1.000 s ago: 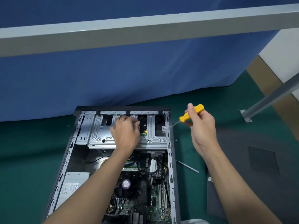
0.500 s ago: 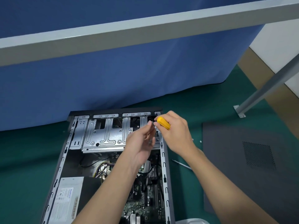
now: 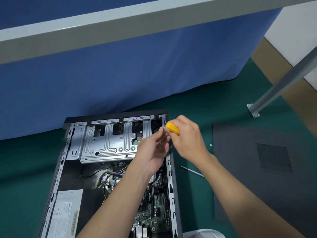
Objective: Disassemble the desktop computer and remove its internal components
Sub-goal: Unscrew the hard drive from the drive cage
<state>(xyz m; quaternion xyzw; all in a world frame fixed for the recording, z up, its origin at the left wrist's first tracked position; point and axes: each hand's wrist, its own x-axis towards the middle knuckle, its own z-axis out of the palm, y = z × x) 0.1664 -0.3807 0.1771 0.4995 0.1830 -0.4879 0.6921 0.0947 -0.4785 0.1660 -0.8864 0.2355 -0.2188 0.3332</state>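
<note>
On the green floor mat, the open computer case (image 3: pixel 109 177) lies with its boards exposed. Above its right wall, the right hand (image 3: pixel 187 141), which was held off to the side a second ago, now grips the yellow screwdriver (image 3: pixel 173 128), and the left hand (image 3: pixel 151 155) pinches near its tip. Probably a screw is being taken off. Farther, the drive cage (image 3: pixel 109 143) remains mounted.

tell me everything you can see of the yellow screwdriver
Only the yellow screwdriver handle shows: a smooth, plastic-looking grip tilted up to the left, wrapped in the right hand over the case's far right corner. Its shaft and tip are hidden where the left hand's fingertips meet it.
</note>
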